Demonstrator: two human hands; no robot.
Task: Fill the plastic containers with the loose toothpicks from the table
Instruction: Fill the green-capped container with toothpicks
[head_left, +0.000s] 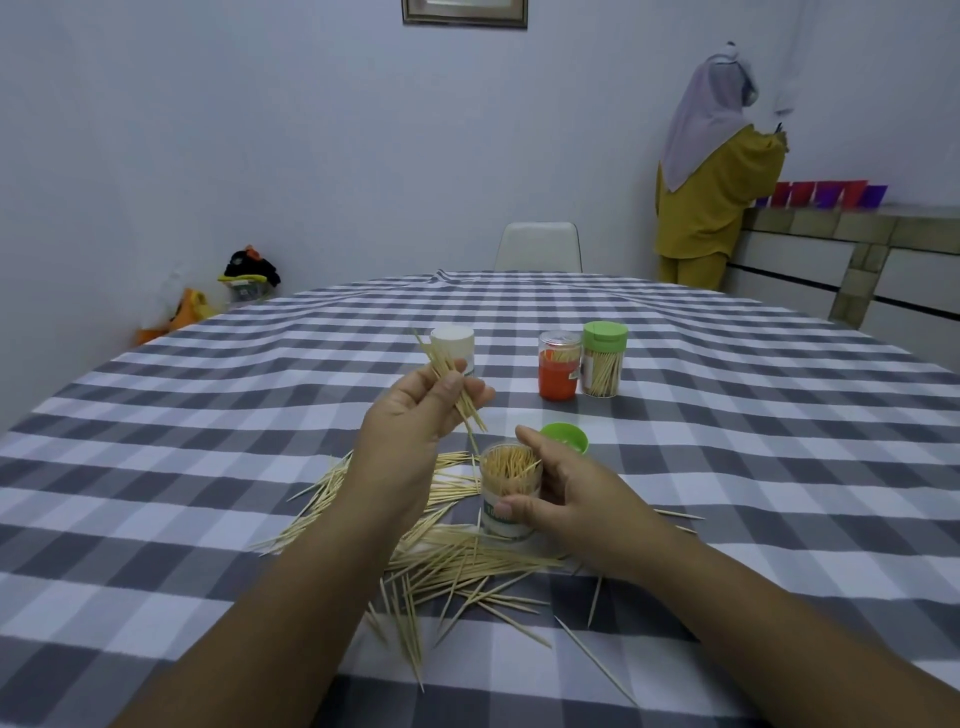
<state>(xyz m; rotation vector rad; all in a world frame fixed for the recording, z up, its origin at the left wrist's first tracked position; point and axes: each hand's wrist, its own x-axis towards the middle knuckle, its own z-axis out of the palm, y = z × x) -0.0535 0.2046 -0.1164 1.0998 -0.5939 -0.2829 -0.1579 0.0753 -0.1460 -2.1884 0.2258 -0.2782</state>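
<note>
Left hand (415, 415): grip pinches a toothpick bundle (453, 382), long axis steeply tilted, tips pointing down-right toward the open container (510, 488) just below. Right hand (561, 493): grip curled round that container, upright mid-surface. Loose toothpicks (457, 566) scattered toward the surface's near edge.

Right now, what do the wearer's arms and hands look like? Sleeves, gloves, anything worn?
Both arms are bare as far as the frame shows: no sleeves in view. The left hand and right hand are bare, no gloves. No rings, watch or bands visible on the fingers or wrists. Nails look short and unpainted.
</note>
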